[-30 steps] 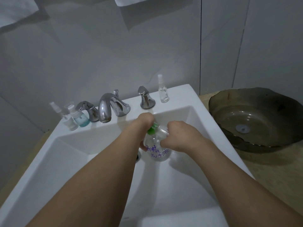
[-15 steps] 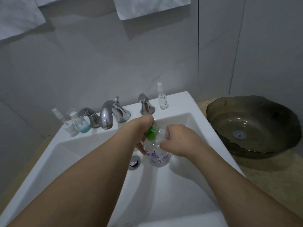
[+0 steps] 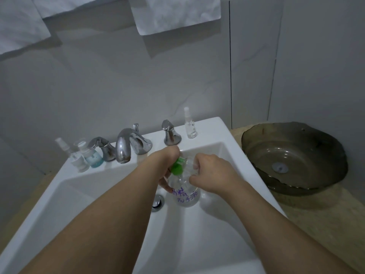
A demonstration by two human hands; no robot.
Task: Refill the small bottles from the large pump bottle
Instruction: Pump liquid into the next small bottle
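The large clear pump bottle (image 3: pixel 185 197), with purple writing and a green pump head (image 3: pixel 177 167), is held over the basin of the white sink (image 3: pixel 233 155). My left hand (image 3: pixel 167 163) grips it from the left, covering the pump's top, with the thumb down on the bottle's side. My right hand (image 3: pixel 210 173) holds a small clear bottle (image 3: pixel 190 166) right beside the green pump; most of that bottle is hidden by the fingers. Other small bottles stand on the sink's back ledge: a spray bottle (image 3: pixel 190 125) at the right, and a spray bottle (image 3: pixel 76 158) and a blue-filled bottle (image 3: pixel 93 158) at the left.
A chrome tap (image 3: pixel 126 147) with two handles (image 3: pixel 170 133) (image 3: pixel 104 148) stands on the ledge just behind my hands. The drain (image 3: pixel 158 202) lies below the bottle. A dark glass bowl basin (image 3: pixel 292 157) sits on the counter to the right. White towels (image 3: pixel 175 14) hang on the wall.
The view has tilted up, showing more wall and towels. Both hands keep their hold on the pump bottle and the small bottle over the basin, in nearly the same place.
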